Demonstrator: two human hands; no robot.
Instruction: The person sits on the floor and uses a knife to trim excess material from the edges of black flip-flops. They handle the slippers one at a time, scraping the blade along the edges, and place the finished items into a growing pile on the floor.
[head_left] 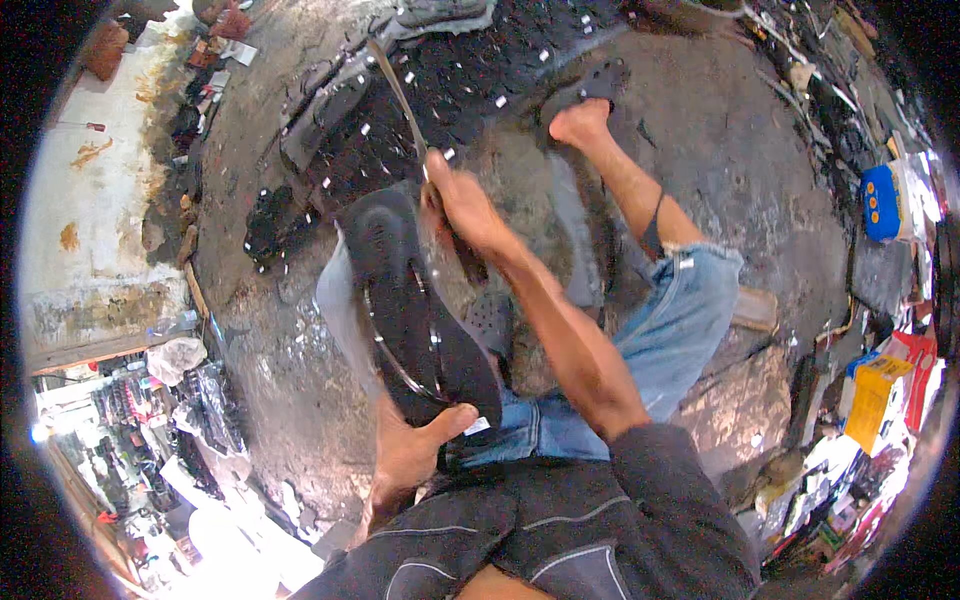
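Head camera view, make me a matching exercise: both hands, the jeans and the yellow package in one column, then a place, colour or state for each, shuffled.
Column one
1. Left hand
2. Right hand
3. Jeans
4. Yellow package

Column two
A. At the far right of the view
B. Holding a long, thin tool
C. Blue
D. Gripping the near end of a long black piece

Right pairs: 1-D, 2-B, 3-C, 4-A
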